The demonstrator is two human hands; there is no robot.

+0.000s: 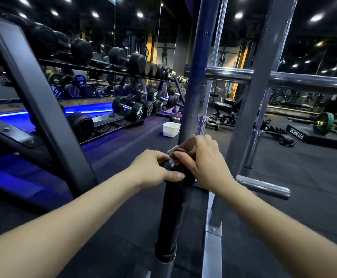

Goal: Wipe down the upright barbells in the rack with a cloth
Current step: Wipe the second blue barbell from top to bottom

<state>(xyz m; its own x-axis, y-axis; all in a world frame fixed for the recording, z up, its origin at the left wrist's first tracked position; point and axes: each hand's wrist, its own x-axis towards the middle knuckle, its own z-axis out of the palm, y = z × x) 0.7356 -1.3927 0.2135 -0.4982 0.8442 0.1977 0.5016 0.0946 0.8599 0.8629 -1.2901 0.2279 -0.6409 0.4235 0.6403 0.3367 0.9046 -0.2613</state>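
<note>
I gripped the black barbell sleeve (170,213), upright at the rack's foot, with my left hand (153,169) while my right hand (203,159) pinched the cloth (180,148) against it.

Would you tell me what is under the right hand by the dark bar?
A crumpled cloth shows beneath the right hand, against the dark barbell. The left hand grips that bar. The rest of the cloth is covered.

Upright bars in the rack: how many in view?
3. A dark bar above the hands, a thin chrome bar right behind it, and a chrome bar further right, partly behind the grey post. More may be hidden.
</note>
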